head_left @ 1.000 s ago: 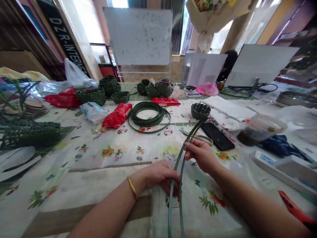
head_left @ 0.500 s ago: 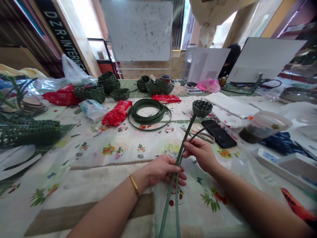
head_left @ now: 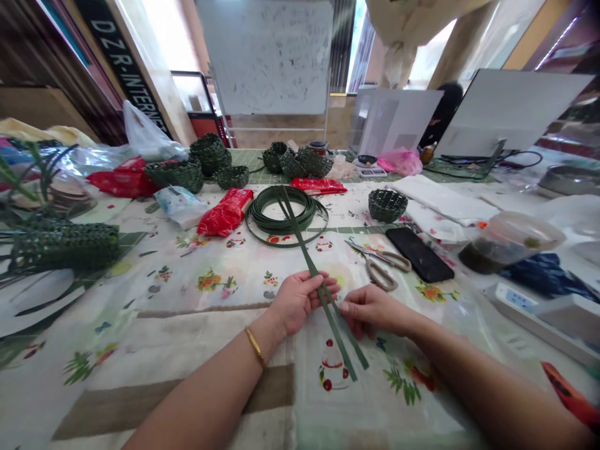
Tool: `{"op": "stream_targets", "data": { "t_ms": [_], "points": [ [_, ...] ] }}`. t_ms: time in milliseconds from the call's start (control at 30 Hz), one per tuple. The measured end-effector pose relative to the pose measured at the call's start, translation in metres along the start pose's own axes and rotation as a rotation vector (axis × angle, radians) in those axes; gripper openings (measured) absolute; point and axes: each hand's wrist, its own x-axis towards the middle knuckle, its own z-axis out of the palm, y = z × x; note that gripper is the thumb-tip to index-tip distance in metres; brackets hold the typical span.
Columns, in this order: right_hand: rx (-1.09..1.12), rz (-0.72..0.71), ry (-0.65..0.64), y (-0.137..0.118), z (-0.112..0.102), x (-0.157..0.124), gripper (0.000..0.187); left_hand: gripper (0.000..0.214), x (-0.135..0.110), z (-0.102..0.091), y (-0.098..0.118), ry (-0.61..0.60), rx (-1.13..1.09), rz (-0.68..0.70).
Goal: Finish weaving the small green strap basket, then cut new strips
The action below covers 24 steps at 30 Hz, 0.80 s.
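Note:
My left hand (head_left: 304, 301) is closed around long flat green weaving strips (head_left: 304, 247), thumb on top. The strips lean up and left, their far ends over the coil. Below the hand they part into two cut tails. My right hand (head_left: 377, 309) has its fingers curled in against the right-hand strip, thumb tip at its edge; the inner fingers are partly hidden. Scissors (head_left: 382, 265) with beige handles lie behind the right hand, beside a black phone (head_left: 419, 255). A small woven green basket (head_left: 387, 205) sits farther back.
A coil of green strip (head_left: 281, 215) lies ahead, next to a red packet (head_left: 225, 212). Several woven baskets (head_left: 209, 153) stand along the back. A clear tub of dark contents (head_left: 510, 240) and a power strip (head_left: 520, 306) are at right. A larger weave (head_left: 65, 244) lies at left.
The strips have swung left at their far ends, away from the small basket to over the coil. Their near ends now show. My right hand has come down toward me, uncovering the scissors.

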Motion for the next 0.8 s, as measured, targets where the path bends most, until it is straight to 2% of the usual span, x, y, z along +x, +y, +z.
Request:
{"op": "stream_targets", "data": {
  "t_ms": [67, 167, 433, 633, 800],
  "points": [
    [-0.071, 0.021, -0.085, -0.002, 0.005, -0.004, 0.046, 0.007, 0.002, -0.001, 0.000, 0.044, -0.034, 0.052],
    [-0.013, 0.022, -0.140, -0.006, 0.011, -0.007, 0.046, 0.006, 0.003, -0.002, -0.001, 0.063, -0.056, 0.079],
    [0.137, 0.067, -0.181, -0.005, 0.010, -0.006, 0.040, 0.006, 0.001, 0.002, -0.001, 0.092, -0.077, 0.065],
    [0.146, 0.171, -0.218, -0.002, 0.013, -0.004, 0.038, 0.003, 0.001, 0.002, -0.001, 0.101, -0.086, 0.060],
    [0.206, 0.262, -0.267, -0.005, 0.010, -0.006, 0.037, 0.004, 0.003, -0.001, -0.003, 0.061, -0.016, -0.008]
  ]
}}
